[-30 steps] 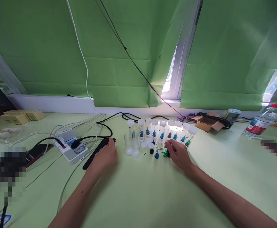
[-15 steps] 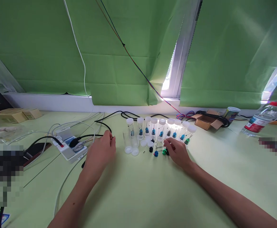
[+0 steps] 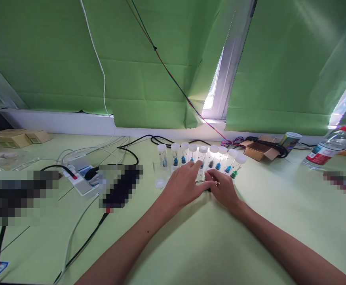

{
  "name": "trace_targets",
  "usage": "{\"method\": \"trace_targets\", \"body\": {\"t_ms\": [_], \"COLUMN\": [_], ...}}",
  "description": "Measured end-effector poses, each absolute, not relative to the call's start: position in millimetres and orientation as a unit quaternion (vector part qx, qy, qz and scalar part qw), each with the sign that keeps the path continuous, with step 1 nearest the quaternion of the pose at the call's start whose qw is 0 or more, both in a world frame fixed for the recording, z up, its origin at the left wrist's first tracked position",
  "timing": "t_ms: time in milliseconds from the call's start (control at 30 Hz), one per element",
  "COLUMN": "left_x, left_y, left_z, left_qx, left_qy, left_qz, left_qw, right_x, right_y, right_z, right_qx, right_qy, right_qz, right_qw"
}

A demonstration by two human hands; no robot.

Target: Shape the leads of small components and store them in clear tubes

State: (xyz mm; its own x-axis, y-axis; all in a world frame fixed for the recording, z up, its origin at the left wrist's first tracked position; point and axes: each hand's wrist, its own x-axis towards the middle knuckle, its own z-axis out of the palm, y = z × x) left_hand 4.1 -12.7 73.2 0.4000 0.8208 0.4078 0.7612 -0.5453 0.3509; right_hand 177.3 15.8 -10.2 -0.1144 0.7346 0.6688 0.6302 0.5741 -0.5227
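The left hand [image 3: 183, 185] lies palm down with its fingers loosely spread. Its tips meet the right hand [image 3: 224, 190], whose fingers curl over a small dark-green part [image 3: 208, 189] on the matte pale-green table [image 3: 191, 245]. Whether either hand grips the part is hidden. Just behind stands a row of clear cylindrical vials [image 3: 192, 152] with round white caps. Half a second ago the left hand rested by the black device [image 3: 121, 186]; it has since crossed over.

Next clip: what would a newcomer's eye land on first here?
The row of clear plastic vials with white caps stands mid-table, catching window light, each holding a small blue, green or dark piece. Just in front, the left hand and right hand meet on the pale green tabletop. Green paper blinds fill the wall behind.
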Motion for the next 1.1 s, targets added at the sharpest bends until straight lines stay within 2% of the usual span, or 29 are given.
{"method": "trace_targets", "body": {"t_ms": [133,333,700,933,1100], "left_x": [2,1,2,3,2], "left_y": [-12,-12,-8,-8,-4], "left_z": [42,7,5,4,3], "left_qx": [0.845,0.819,0.819,0.819,0.818], "left_qy": [0.484,0.508,0.504,0.514,0.503], "left_qz": [0.218,0.237,0.230,0.208,0.236], "left_qw": [0.065,0.126,0.149,0.146,0.151], "right_x": [177,178,182,182,183], "right_y": [17,18,20,21,22], "right_z": [-9,-8,-12,-14,-14], "right_qx": [-0.458,-0.477,-0.469,-0.464,-0.462], "right_qy": [-0.745,-0.745,-0.790,-0.796,-0.798], "right_qz": [0.061,0.068,0.070,0.073,0.057], "right_qw": [0.482,0.461,0.389,0.382,0.382]}}
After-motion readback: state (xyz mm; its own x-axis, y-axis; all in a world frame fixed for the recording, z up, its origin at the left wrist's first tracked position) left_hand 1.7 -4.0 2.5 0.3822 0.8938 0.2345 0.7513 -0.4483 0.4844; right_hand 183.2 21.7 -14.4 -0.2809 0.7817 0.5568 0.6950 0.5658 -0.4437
